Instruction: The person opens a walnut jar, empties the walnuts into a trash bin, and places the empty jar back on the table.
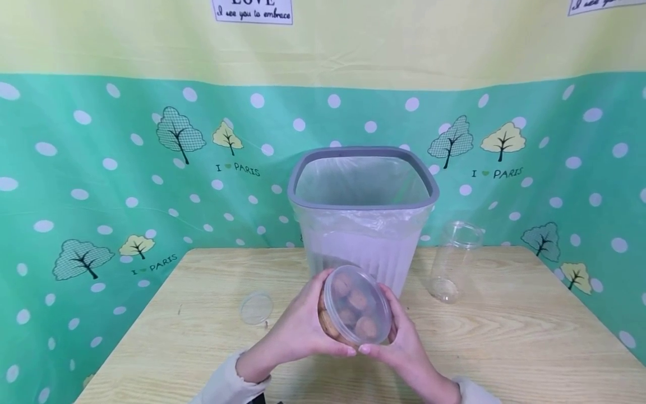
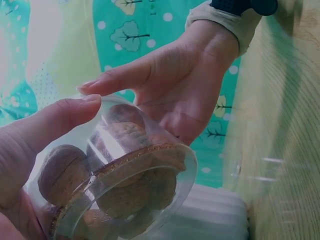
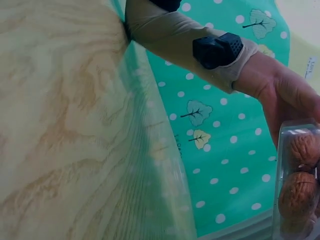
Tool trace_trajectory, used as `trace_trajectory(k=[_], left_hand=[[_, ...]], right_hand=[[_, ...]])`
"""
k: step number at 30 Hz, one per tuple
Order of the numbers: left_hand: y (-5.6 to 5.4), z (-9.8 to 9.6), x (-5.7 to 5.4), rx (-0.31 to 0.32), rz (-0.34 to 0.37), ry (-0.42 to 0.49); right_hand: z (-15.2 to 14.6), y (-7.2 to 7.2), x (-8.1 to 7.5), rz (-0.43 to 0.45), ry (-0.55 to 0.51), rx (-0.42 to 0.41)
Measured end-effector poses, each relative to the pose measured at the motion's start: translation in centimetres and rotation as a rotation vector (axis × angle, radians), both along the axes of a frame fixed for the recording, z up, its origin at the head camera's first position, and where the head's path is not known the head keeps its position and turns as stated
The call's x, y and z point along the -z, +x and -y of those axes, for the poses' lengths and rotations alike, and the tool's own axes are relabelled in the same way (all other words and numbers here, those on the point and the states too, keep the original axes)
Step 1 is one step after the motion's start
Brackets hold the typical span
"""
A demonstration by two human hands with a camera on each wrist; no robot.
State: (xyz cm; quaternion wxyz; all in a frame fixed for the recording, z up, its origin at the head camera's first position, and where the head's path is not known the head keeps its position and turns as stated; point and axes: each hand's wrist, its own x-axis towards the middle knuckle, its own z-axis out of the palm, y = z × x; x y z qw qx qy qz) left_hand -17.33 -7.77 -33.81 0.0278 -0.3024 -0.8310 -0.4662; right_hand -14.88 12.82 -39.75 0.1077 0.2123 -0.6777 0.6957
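Observation:
A clear plastic jar of walnuts (image 1: pixel 328 325) is held tilted above the table, its frosted lid (image 1: pixel 357 306) facing the head camera. My left hand (image 1: pixel 298 331) grips the jar's left side, thumb along the near edge. On the opposite side my right hand (image 1: pixel 406 350) holds it, the two thumb tips almost meeting. Walnuts (image 2: pixel 125 195) show through the wall in the left wrist view, with the right hand (image 2: pixel 175 90) beyond them. The right wrist view catches the jar (image 3: pixel 297 180) only in part, with the left hand (image 3: pixel 285 95) against it.
Just behind the hands stands a white bin (image 1: pixel 363 241) with a grey rim and a clear liner. An empty clear jar (image 1: pixel 451 264) without a lid is right of it. A loose transparent lid (image 1: pixel 256 308) lies on the wooden table (image 1: pixel 504 336) to the left. A printed curtain (image 1: pixel 126 134) hangs around.

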Motion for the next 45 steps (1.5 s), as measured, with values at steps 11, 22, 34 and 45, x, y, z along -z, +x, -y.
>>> trace_trajectory(k=[11,22,34,45], left_hand=[[-0.3,-0.1,0.4,0.034,0.006,0.032],[-0.9,0.5,0.2,0.118,0.06,0.05],[-1.4,1.0,0.2,0.22,0.133,0.056],[-3.2,2.3,0.1,0.781,0.307,0.193]], right_hand=[[-0.6,-0.4,0.5,-0.082,0.034,-0.019],[-0.8,-0.7,0.4,-0.116,-0.03,-0.121],[-1.2,-1.4,0.8,-0.187,-0.067,-0.248],[-2.0,-2.7,0.7,-0.361,-0.001,-0.539]])
